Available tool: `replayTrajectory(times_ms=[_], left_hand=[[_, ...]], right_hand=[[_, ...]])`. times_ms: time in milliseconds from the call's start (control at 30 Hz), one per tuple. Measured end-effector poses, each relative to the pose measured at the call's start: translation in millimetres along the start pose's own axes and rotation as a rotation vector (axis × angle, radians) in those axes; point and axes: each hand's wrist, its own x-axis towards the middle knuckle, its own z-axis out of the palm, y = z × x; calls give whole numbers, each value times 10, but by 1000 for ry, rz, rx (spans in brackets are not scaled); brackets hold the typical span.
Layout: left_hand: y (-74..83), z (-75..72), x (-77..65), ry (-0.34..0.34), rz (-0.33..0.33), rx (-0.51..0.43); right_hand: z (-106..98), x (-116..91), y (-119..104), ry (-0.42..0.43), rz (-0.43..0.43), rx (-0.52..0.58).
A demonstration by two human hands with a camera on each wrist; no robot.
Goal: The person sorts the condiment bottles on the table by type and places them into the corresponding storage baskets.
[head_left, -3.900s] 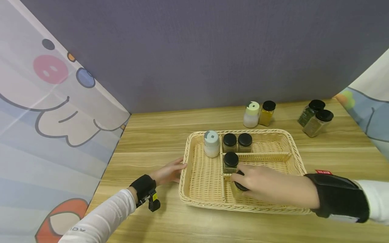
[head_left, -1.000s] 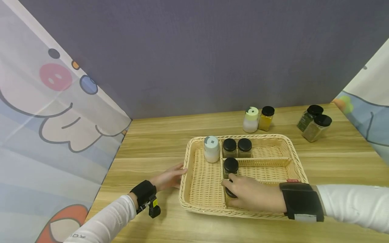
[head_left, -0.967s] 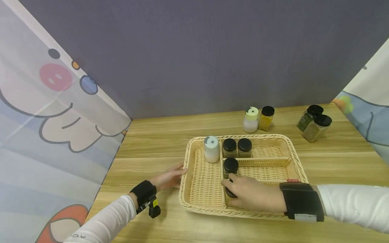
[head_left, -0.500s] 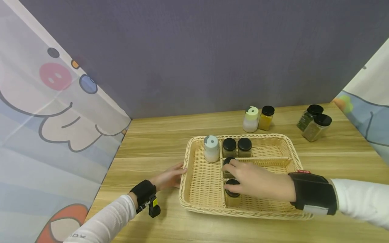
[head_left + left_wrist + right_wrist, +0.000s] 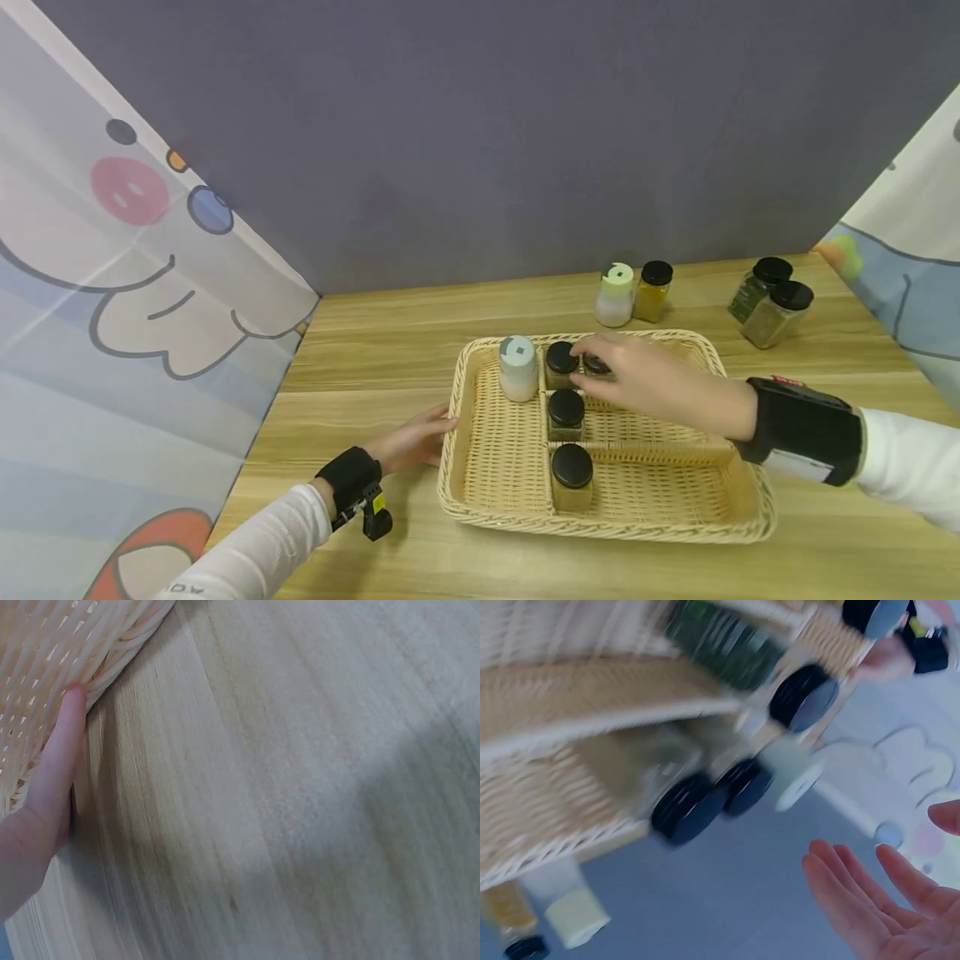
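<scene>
My left hand (image 5: 408, 443) touches the left side of a divided wicker basket (image 5: 450, 471), its thumb (image 5: 69, 735) laid along the weave in the left wrist view. Over the basket's back compartment hovers my right hand (image 5: 637, 371), fingers spread and holding nothing in the right wrist view. It is nearest to two black-lidded spice jars there, a left one (image 5: 561, 358) and a right one (image 5: 596, 364) partly hidden by the fingers. One black-lidded jar with green contents (image 5: 566, 414) stands in the middle compartment, another, yellowish one (image 5: 572, 482) in front. A white-capped shaker (image 5: 517, 367) occupies the left compartment.
Behind the basket on the wooden table (image 5: 375, 333) stand a shaker with a pale yellow-green cap (image 5: 616, 296) and a yellow spice jar (image 5: 652, 292). Two more jars, a green one (image 5: 759, 289) and a brownish one (image 5: 777, 314), lean together at the back right. A dark panel (image 5: 480, 150) rises behind.
My right hand has let go of the jar in the front compartment and moved back past the middle jar to the back pair. The left hand keeps its place at the basket.
</scene>
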Motion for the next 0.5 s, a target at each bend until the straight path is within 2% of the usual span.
replayTrajectory(times_ms=[133, 367, 500], left_hand=[[4, 2, 12, 4, -1, -4], [2, 7, 11, 5, -7, -6], [-3, 10, 3, 8, -5, -5]], right_hand=[[-82, 62, 190, -3, 67, -34], [-154, 132, 538, -97, 206, -24], [-164, 169, 713, -121, 241, -24]])
